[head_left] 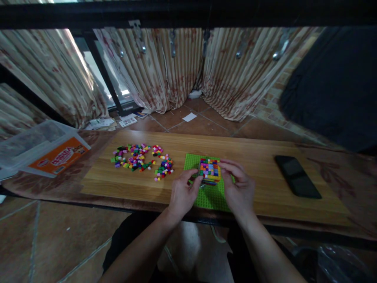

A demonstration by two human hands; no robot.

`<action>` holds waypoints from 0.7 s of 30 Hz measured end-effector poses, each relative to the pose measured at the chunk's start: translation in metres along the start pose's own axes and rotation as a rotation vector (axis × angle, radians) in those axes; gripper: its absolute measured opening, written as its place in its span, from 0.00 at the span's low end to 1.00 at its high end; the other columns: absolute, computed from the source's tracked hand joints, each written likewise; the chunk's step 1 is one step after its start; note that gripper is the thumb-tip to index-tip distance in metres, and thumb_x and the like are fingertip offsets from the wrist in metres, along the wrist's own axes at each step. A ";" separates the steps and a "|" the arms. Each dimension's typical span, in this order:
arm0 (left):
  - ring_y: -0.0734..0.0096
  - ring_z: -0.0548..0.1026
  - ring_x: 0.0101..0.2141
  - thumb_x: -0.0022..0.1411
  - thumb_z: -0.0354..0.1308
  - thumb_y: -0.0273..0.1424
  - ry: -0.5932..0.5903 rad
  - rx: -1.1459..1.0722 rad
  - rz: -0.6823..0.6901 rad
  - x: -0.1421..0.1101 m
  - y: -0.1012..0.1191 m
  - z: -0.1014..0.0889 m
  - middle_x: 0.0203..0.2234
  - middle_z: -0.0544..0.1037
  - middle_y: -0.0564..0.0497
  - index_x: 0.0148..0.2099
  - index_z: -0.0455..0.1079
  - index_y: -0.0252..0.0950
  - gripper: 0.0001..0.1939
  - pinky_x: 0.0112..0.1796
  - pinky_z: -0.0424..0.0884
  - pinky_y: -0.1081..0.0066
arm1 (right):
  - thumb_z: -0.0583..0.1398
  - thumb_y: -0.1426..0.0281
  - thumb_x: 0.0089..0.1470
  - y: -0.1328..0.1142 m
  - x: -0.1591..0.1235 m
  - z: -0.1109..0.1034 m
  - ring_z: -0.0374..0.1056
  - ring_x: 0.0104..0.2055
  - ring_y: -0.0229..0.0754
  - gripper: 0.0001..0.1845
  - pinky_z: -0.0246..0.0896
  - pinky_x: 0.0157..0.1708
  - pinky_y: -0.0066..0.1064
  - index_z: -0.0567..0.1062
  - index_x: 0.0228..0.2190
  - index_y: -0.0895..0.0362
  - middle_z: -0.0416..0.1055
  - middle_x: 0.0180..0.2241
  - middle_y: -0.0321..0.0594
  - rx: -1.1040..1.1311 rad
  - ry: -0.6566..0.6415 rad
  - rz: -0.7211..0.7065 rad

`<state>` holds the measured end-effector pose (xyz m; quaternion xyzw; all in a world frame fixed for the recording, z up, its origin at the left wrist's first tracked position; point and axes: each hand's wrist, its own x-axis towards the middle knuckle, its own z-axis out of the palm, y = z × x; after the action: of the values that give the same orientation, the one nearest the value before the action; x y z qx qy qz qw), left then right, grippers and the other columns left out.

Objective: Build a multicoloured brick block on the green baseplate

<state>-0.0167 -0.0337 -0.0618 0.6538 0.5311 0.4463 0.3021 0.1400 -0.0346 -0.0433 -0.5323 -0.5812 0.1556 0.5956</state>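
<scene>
A block of multicoloured toy bricks, stacked in layers with a patchwork top, stands on or just over a green studded baseplate. My left hand grips its left side between thumb and fingers. On the opposite side, my right hand has its fingers and thumb against the right edge of the block. Between them the two hands frame the block, and part of its lower layers is hidden. Whether the block is pressed onto the plate cannot be made out.
Loose small bricks lie in a spread heap left of the baseplate on the wooden board. A black phone rests at the right. A clear plastic box with an orange label stands at the left end. Curtains hang behind.
</scene>
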 end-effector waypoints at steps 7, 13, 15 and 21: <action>0.69 0.78 0.34 0.63 0.57 0.33 0.009 0.101 -0.023 -0.007 -0.009 0.007 0.37 0.81 0.47 0.44 0.74 0.36 0.10 0.37 0.74 0.68 | 0.59 0.69 0.56 0.003 0.000 -0.002 0.72 0.44 0.45 0.09 0.68 0.45 0.43 0.81 0.34 0.52 0.77 0.39 0.42 0.057 0.004 0.003; 0.69 0.78 0.34 0.62 0.55 0.28 0.055 0.146 -0.040 -0.023 -0.006 -0.001 0.36 0.80 0.49 0.45 0.74 0.38 0.10 0.38 0.75 0.69 | 0.59 0.68 0.55 0.004 0.001 -0.003 0.73 0.41 0.45 0.09 0.69 0.42 0.42 0.81 0.32 0.53 0.77 0.37 0.42 0.083 0.005 -0.008; 0.70 0.78 0.35 0.62 0.54 0.28 0.075 0.173 -0.045 -0.031 -0.006 -0.008 0.36 0.80 0.49 0.45 0.74 0.38 0.11 0.38 0.74 0.69 | 0.59 0.68 0.55 0.003 0.001 -0.004 0.73 0.40 0.45 0.09 0.68 0.42 0.42 0.81 0.32 0.54 0.77 0.36 0.42 0.090 0.004 -0.001; 0.70 0.77 0.33 0.61 0.53 0.26 0.227 0.393 -0.182 -0.041 -0.020 -0.054 0.36 0.80 0.49 0.45 0.74 0.36 0.12 0.37 0.73 0.69 | 0.58 0.69 0.54 0.003 -0.001 -0.004 0.72 0.40 0.45 0.10 0.67 0.42 0.43 0.80 0.32 0.54 0.77 0.36 0.42 0.104 -0.043 0.056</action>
<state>-0.0754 -0.0723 -0.0669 0.5952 0.6949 0.3759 0.1464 0.1448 -0.0361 -0.0450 -0.5131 -0.5699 0.2136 0.6052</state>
